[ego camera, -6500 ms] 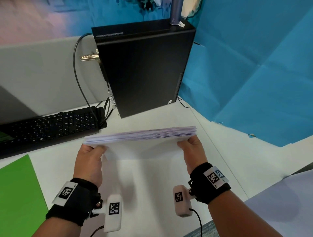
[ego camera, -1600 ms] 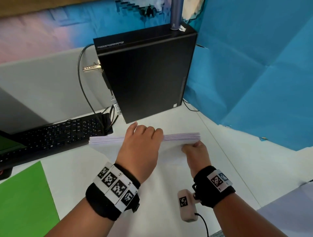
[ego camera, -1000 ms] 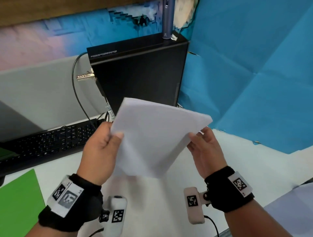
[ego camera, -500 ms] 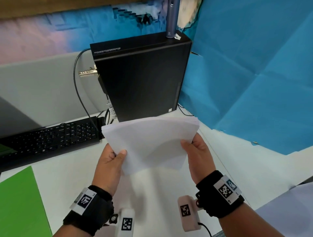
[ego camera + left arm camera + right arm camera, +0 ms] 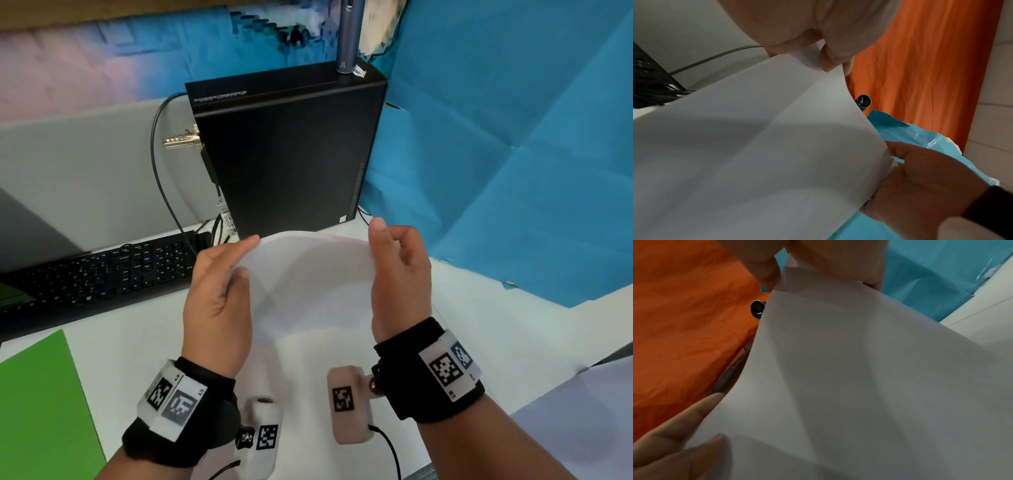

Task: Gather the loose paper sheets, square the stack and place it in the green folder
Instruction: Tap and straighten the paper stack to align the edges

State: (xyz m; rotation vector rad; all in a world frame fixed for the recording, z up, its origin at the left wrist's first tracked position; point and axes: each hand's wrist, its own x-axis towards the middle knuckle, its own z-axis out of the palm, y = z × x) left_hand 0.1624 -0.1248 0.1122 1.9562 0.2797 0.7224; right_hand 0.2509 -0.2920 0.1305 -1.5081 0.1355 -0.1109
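I've tipped the paper stack [image 5: 310, 284] from flat to upright above the desk [image 5: 137, 346]; left hand [image 5: 215, 294] and right hand [image 5: 399, 277] pinch its sides. Squaring seems underway; green folder [image 5: 37, 407] waits at left.

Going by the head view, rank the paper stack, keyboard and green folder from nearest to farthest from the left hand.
1. Paper stack: held in the left hand.
2. Keyboard: on the desk, just left of that hand.
3. Green folder: lower left corner, farthest.
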